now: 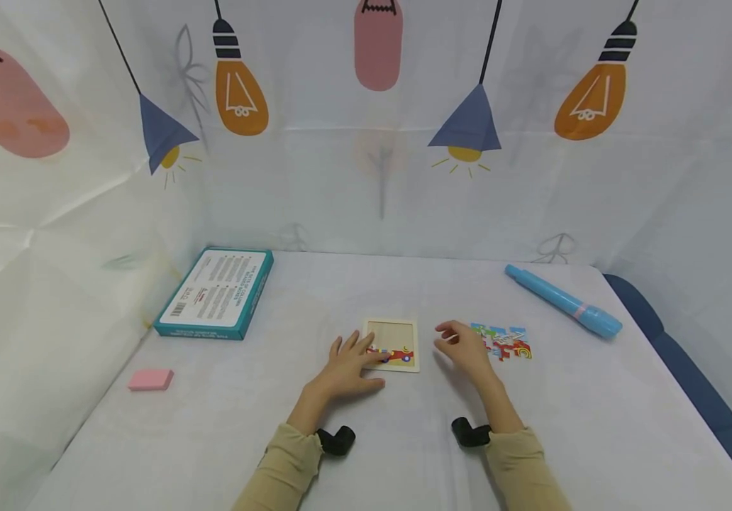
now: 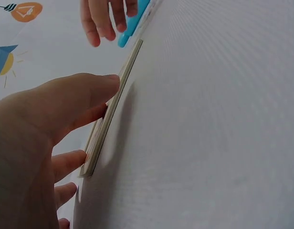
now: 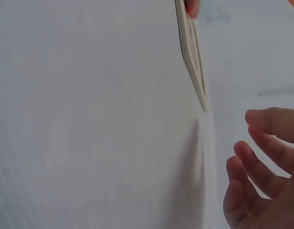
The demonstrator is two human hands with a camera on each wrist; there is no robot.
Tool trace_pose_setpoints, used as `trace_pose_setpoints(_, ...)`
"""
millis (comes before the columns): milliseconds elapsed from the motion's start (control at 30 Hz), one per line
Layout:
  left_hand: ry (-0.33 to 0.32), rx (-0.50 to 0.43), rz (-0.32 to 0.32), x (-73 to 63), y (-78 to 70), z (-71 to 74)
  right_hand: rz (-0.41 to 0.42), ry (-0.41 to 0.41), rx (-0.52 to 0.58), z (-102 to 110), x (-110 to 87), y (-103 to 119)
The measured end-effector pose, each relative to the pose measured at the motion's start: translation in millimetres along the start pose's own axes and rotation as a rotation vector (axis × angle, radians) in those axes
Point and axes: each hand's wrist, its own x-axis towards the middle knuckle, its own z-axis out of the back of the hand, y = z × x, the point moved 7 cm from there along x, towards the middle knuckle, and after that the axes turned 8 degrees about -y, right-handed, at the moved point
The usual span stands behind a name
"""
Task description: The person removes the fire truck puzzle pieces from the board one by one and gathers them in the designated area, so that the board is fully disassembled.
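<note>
A small square wooden puzzle tray (image 1: 391, 330) lies on the white table, its lower part filled with red and yellow picture pieces (image 1: 401, 356). My left hand (image 1: 345, 372) has its fingers spread at the tray's left side, with fingertips over the pieces and the thumb by the near edge. In the left wrist view the thumb overlaps the tray's rim (image 2: 103, 133). My right hand (image 1: 467, 351) is raised between the tray and a cluster of loose jigsaw pieces (image 1: 516, 348). Its fingers are loosely bent, and the right wrist view shows nothing between those fingertips (image 3: 240, 148).
A teal box (image 1: 213, 291) with a printed white label lies at the back left. Nearer on that side is a pink block (image 1: 151, 380). To the back right lies a light-blue tube-shaped object (image 1: 564, 301), with a dark blue seat (image 1: 679, 355) beyond the table's right edge.
</note>
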Motion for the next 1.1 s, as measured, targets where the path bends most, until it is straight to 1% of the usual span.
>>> trace_pose_setpoints(167,-0.003,0.021,-0.013,0.3,-0.3,-0.1,0.053,0.106,-0.006,-26.3,-6.8,19.3)
trace_pose_setpoints(367,-0.008,0.019,-0.008,0.1,-0.4,0.6,0.145,0.196,-0.088,-45.5,-12.5,36.2)
trace_pose_setpoints(533,-0.008,0.029,-0.004,0.4,-0.8,0.5,0.198,0.206,-0.186,-49.9,-17.8,44.6)
trace_pose_setpoints(667,-0.001,0.023,-0.005,-0.4,-1.5,0.8,0.200,0.205,-0.220,-50.5,-19.7,46.3)
trace_pose_setpoints(967,-0.011,0.026,-0.002,-1.2,-0.7,1.1,0.178,0.207,-0.220,-55.0,-14.9,42.9)
trace_pose_setpoints(1033,-0.010,0.019,0.000,-1.3,-0.5,1.4,0.169,0.208,-0.195,-55.4,-13.6,42.5)
trace_pose_setpoints(1100,-0.008,0.015,0.000,-1.5,-0.5,1.4,0.153,0.218,-0.148,-55.3,-13.7,41.6)
